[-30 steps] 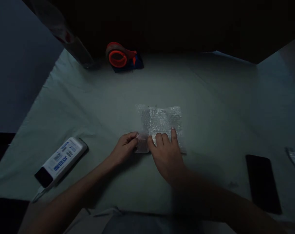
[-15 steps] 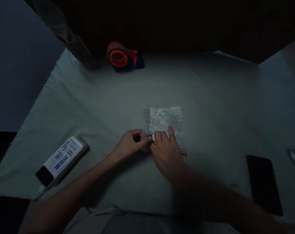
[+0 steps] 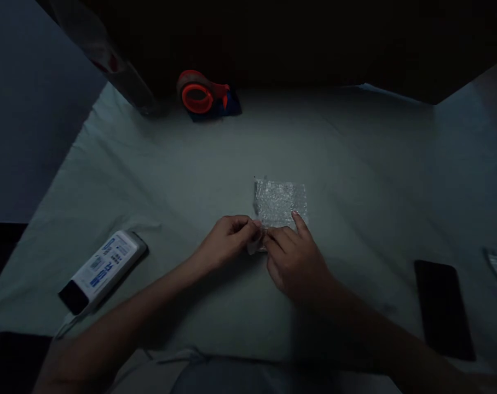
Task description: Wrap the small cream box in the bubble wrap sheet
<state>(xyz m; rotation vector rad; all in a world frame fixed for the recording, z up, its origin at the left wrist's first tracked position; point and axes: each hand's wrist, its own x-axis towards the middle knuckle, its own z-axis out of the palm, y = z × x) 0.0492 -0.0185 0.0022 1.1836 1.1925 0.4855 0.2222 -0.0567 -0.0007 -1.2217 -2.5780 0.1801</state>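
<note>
A small, squarish piece of clear bubble wrap (image 3: 279,197) lies on the cloth in front of me, folded over in layers. My left hand (image 3: 232,238) pinches its lower left corner between thumb and fingers. Close beside it, my right hand (image 3: 295,257) has its thumb and curled fingers closed on the lower edge, while one finger stretches out over the top of the wrap. Whether anything lies inside the wrap cannot be made out in the dim light.
A pale cloth (image 3: 183,169) covers the table. An orange and blue tape dispenser (image 3: 209,96) stands at the back, beside a long plastic-wrapped roll (image 3: 127,79). A white box-shaped device with blue print (image 3: 103,268) and a cable lies left; a black phone (image 3: 443,309) lies right.
Both hands have shifted slightly right. The left side of the bubble wrap is drawn inward, and its lower part now appears folded up under my fingers, so the piece looks smaller.
</note>
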